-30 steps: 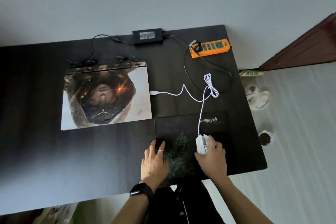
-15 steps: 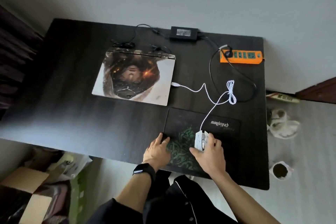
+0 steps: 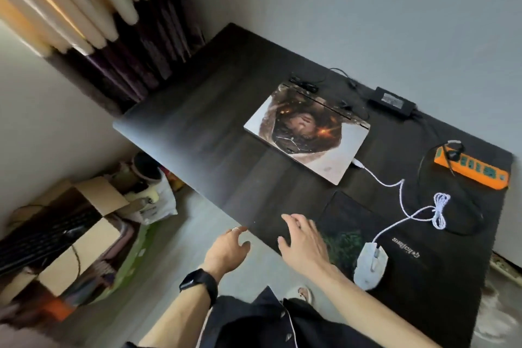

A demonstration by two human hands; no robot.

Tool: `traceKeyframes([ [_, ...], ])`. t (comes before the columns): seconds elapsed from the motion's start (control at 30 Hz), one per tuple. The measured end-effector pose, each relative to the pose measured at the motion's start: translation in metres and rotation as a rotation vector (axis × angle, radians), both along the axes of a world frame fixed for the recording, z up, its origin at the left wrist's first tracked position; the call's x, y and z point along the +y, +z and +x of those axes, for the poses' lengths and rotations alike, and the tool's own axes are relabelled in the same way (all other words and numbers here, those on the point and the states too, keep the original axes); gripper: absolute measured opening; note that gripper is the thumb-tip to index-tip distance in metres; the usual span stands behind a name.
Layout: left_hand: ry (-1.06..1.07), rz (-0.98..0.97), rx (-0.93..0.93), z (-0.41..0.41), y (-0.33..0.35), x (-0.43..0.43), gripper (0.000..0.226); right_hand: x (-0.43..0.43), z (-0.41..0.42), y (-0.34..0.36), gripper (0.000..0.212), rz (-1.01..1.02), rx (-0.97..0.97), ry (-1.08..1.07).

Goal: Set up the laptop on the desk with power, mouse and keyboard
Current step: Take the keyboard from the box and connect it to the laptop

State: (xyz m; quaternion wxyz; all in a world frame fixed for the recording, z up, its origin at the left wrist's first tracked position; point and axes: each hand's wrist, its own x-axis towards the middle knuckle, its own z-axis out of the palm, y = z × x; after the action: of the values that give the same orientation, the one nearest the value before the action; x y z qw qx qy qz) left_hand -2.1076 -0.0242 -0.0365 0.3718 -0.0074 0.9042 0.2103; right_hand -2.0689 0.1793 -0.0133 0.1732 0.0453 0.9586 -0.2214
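We are drawing both hands away from the mouse pad (image 3: 353,215): the right hand (image 3: 303,243) is no longer resting on the mouse (image 3: 370,267), and the left hand (image 3: 228,248) is now off the table's near edge, over the floor. The dark table (image 3: 226,127) is carrying nearly everything. To its left a cardboard box (image 3: 93,237) is standing on the floor, and the black keyboard (image 3: 36,237) is lying across the top of it, well apart from the table. The laptop (image 3: 305,133) is lying closed towards the far side of the table, its picture lid facing up. The mouse pad is sitting near its right corner, at the near edge. The orange power strip (image 3: 471,168) is lying by the right edge, and the black power adapter (image 3: 392,100) is lying just behind the laptop. The white mouse is sitting alone on the pad, and its white cable (image 3: 395,186) is running up to the laptop's right side. Our right grip is spread apart above the table beside the pad, holding nothing; our left grip is hanging loose and apart, also holding nothing.
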Motion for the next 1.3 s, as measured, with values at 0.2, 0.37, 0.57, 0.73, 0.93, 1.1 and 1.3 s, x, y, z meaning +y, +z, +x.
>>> traceKeyframes([
  [0.2,0.251,0.029,0.086,0.004,0.019,-0.142,0.048,-0.143,-0.061,0.012,0.045,-0.126,0.027,0.224],
  [0.37,0.461,0.042,0.160,0.013,0.021,-0.278,0.049,-0.273,-0.083,0.003,0.042,-0.183,-0.022,0.386],
  [0.57,0.695,0.011,0.157,0.040,0.020,-0.400,0.045,-0.393,-0.092,-0.002,0.038,-0.236,-0.117,0.578],
  [0.73,0.834,0.027,0.102,0.041,0.006,-0.456,0.043,-0.458,-0.111,-0.016,0.039,-0.220,-0.219,0.681],
  [0.93,0.976,0.024,0.044,0.008,-0.017,-0.515,0.043,-0.534,-0.170,-0.056,0.040,-0.161,-0.368,0.797],
  [1.1,0.936,-0.059,-0.053,-0.026,-0.019,-0.574,0.044,-0.612,-0.218,-0.089,0.044,-0.144,-0.510,0.826],
  [1.3,0.803,-0.278,-0.065,-0.063,-0.045,-0.668,0.051,-0.697,-0.240,-0.139,0.053,-0.169,-0.653,0.761],
])
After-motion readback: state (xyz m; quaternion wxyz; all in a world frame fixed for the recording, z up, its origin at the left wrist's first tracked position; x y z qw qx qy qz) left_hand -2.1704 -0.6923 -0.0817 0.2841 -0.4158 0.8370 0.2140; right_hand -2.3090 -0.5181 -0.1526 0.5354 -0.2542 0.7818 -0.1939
